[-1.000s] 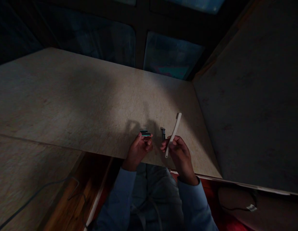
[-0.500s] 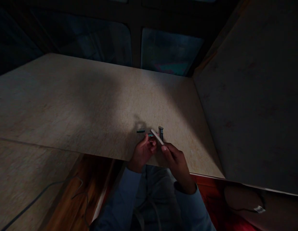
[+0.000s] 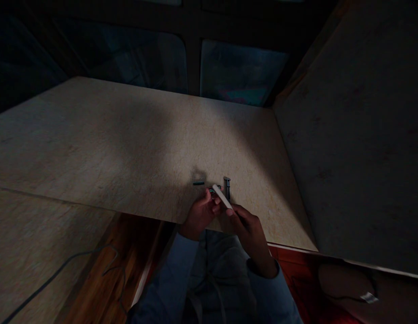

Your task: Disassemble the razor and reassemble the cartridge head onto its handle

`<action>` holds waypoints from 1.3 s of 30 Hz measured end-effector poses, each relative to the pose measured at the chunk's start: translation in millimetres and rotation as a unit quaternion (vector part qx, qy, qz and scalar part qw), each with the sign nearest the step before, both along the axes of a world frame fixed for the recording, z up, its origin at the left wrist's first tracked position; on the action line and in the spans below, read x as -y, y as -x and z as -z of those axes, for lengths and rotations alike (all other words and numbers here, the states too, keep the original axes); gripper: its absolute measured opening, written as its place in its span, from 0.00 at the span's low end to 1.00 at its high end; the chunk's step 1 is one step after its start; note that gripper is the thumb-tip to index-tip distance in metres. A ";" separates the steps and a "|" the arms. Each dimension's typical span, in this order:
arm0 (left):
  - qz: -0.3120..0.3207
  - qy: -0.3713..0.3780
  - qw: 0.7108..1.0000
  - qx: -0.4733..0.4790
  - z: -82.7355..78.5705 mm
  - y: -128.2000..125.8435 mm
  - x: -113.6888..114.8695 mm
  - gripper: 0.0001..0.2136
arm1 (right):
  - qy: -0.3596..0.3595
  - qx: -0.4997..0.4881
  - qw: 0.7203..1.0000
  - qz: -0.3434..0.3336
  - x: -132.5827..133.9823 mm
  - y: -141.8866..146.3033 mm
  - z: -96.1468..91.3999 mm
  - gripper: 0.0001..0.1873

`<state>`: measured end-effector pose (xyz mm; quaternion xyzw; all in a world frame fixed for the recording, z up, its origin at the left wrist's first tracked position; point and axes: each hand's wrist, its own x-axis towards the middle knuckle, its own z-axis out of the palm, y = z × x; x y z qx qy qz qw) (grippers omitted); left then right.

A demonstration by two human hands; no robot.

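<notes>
My left hand (image 3: pixel 198 217) is closed, its fingertips pinching a small dark piece with a teal strip (image 3: pixel 212 191), which resembles a razor cartridge. My right hand (image 3: pixel 247 227) grips the lower end of a slim, pale stick-like tool (image 3: pixel 222 197). The upper end of this tool lies over the small piece; whether the two touch I cannot tell. Just beyond my hands, a T-shaped razor (image 3: pixel 227 183) lies on the table, its lower part near my right fingers. Left of it rests a short dark bar (image 3: pixel 198 183), similar to a razor cartridge.
The pale, marbled table (image 3: pixel 138 148) has its front edge right at my lap. A light panel (image 3: pixel 357 135) rises on the right, and dark windows (image 3: pixel 243 72) stand behind. A grey cable (image 3: pixel 63 263) hangs at the lower left.
The pale tool and my right hand have shifted slightly downward relative to my left hand. Both grips are unchanged, and the razor and dark bar lie as before.
</notes>
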<state>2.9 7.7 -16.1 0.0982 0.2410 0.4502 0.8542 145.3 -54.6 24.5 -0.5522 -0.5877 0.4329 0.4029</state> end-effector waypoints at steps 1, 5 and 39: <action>-0.005 0.006 1.000 -0.010 1.5 0.2 0.2 0.15 | 0.004 -0.009 1.000 -0.019 0.8 1.5 -0.5 0.18; -0.006 -0.026 1.000 0.005 3.4 1.0 1.5 0.18 | 0.013 -0.001 1.000 0.004 1.2 1.6 3.7 0.20; -0.029 -0.079 0.996 0.005 -1.0 2.3 6.8 0.26 | -0.033 0.065 0.997 0.001 3.6 -3.4 9.8 0.20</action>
